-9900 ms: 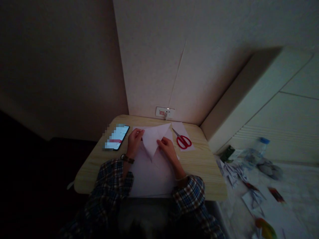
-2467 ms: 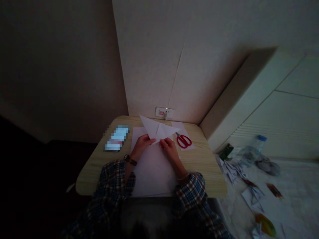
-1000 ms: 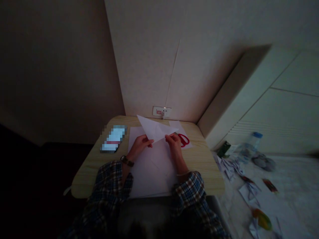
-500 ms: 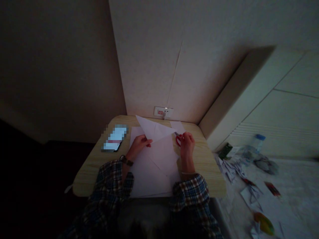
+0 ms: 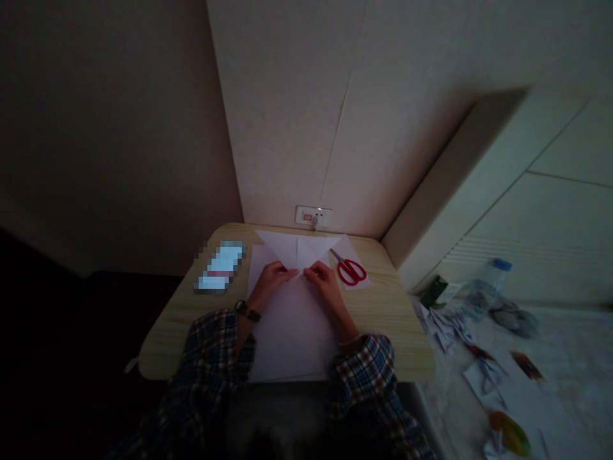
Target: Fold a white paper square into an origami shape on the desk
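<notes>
The person's left hand (image 5: 271,280) and right hand (image 5: 322,280) are meeting at the near edge of a folded white sheet (image 5: 286,245); each grip is pinching with next to no gap between thumb and forefinger, and the paper is the only thing either is holding. They are probably pinching so close together to keep control of the narrow lower part, while the two pointed corners are spreading freely toward ten and two o'clock. The folded piece is sitting over the far half of the tabletop (image 5: 400,326), above larger flat sheets (image 5: 292,335) that are reaching toward six o'clock, perhaps serving as a working pad. At nine o'clock from the fold a phone (image 5: 221,265) is lying with its lit screen facing up, seemingly angled for glancing at; between three and four o'clock, red-handled scissors (image 5: 341,261) are resting on a small paper piece (image 5: 353,248), apparently within easy reach of the right side. The folded sheet is looking thin, smooth and matte, with a crisp crease running down its middle and a fan-like, roughly triangular outline. The tabletop is showing pale, streaky wood grain and rounded corners, and plaid cloth sleeves (image 5: 366,367) are bunching below the wrists.
</notes>
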A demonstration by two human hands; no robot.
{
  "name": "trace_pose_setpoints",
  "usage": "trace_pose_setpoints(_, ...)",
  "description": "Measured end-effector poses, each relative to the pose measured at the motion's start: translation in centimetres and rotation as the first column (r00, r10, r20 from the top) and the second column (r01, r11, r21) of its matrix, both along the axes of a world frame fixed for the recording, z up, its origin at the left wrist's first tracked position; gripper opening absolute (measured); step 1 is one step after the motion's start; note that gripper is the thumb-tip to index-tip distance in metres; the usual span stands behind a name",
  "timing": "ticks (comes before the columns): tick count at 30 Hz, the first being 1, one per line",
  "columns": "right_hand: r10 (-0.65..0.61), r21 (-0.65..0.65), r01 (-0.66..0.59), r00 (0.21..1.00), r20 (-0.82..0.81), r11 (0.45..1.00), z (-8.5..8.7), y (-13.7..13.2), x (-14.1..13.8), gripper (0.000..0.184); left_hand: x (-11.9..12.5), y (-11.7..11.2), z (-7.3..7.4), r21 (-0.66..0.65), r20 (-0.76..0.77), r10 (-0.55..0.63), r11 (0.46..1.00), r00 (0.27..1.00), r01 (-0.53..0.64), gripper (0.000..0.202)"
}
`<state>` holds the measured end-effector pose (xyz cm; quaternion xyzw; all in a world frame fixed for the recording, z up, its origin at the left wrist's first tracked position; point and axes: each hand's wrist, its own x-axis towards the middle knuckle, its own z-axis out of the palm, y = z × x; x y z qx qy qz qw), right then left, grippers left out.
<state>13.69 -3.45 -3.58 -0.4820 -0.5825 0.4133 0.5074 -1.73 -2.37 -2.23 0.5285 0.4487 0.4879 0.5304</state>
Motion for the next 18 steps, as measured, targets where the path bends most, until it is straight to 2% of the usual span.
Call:
trace_pose_setpoints(6, 0.073, -0.05, -0.069, 0.993, 0.088, 0.996, 0.17, -0.35, -0.69, 0.023, 0.2, -0.25, 0.12, -0.031, 0.033, 0.016, 0.999, 0.999, -0.015, 0.027)
trace_pose_setpoints(11, 0.138, -0.045, -0.137, 0.99, 0.014, 0.99, -0.09, -0.45, -0.83, 0.021, 0.48, -0.35, 0.31, -0.045, 0.065, -0.013, 0.999, 0.998, 0.016, 0.028)
trace_pose_setpoints(18, 0.123, -0.022, -0.121, 0.99, 0.074, 0.992, -0.07, -0.47, -0.83, 0.025, 0.65, -0.35, -0.33, -0.032, 0.081, 0.013, 0.999, 0.997, -0.011, 0.026)
